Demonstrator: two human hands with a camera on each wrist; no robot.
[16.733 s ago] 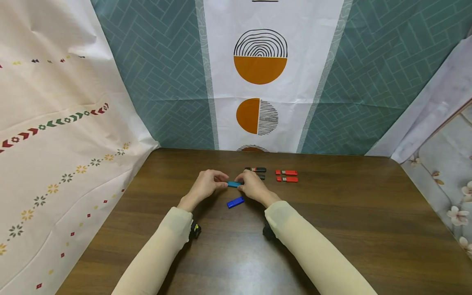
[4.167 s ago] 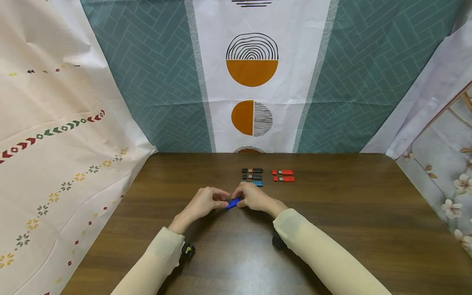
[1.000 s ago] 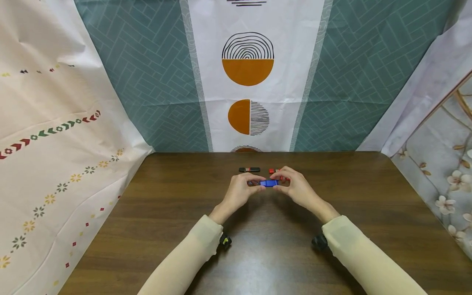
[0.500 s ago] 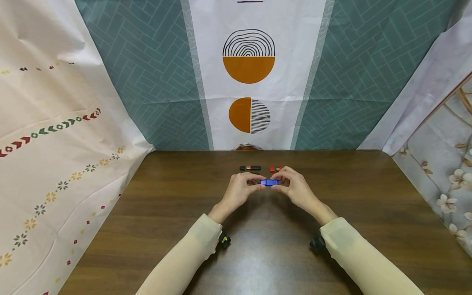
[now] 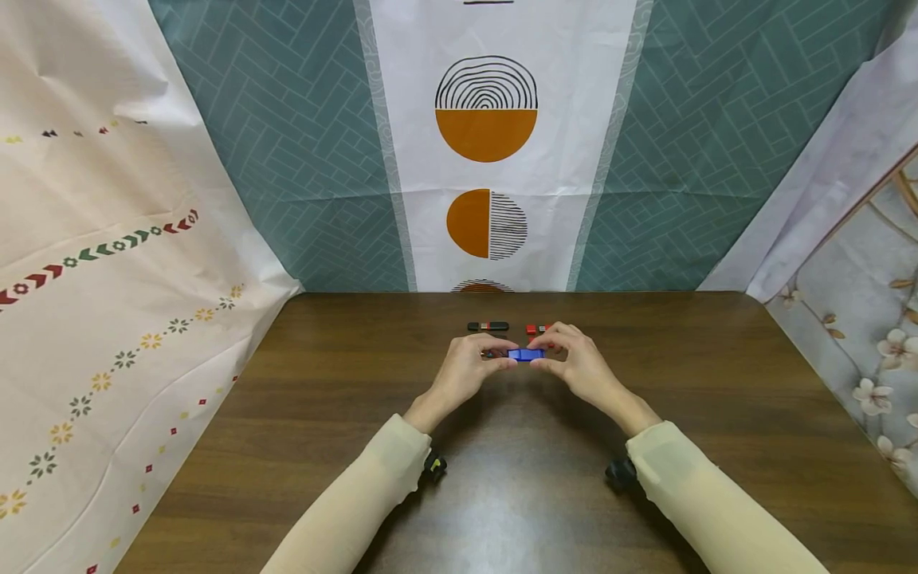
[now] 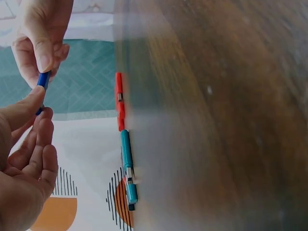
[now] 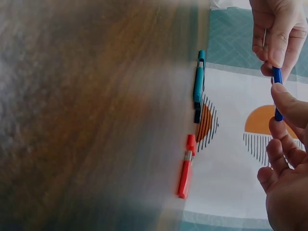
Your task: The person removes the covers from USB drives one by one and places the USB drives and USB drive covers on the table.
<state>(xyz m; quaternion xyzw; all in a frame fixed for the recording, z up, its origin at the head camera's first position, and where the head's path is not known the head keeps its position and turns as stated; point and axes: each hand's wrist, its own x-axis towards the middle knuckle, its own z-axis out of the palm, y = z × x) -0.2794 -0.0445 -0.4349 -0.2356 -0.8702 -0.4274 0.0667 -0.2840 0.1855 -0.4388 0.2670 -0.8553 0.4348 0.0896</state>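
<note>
A blue USB flash drive [image 5: 526, 355] is held up over the table between both hands. My left hand [image 5: 461, 371] pinches its left end between thumb and fingers. At the other end, my right hand [image 5: 581, 368] pinches it the same way. In the left wrist view the blue drive [image 6: 44, 79] is seen edge-on, well above the tabletop. Beyond the hands, a teal flash drive [image 6: 126, 150] lies with its cap pulled off, its metal plug showing. A red flash drive [image 7: 185, 178] lies beside it, also uncapped. The hands partly cover these in the head view.
A black flash drive [image 5: 495, 326] with its cap off lies at the back of the wooden table [image 5: 344, 383]. Beside it, the end of a red flash drive [image 5: 531, 329] shows past the right hand. A patterned cloth [image 5: 330, 159] hangs behind the table's far edge.
Earlier both hands worked on the teal drive while the blue one lay nearer. Then they took the blue drive, lifted it and moved right and away. The last second shows almost no movement.
</note>
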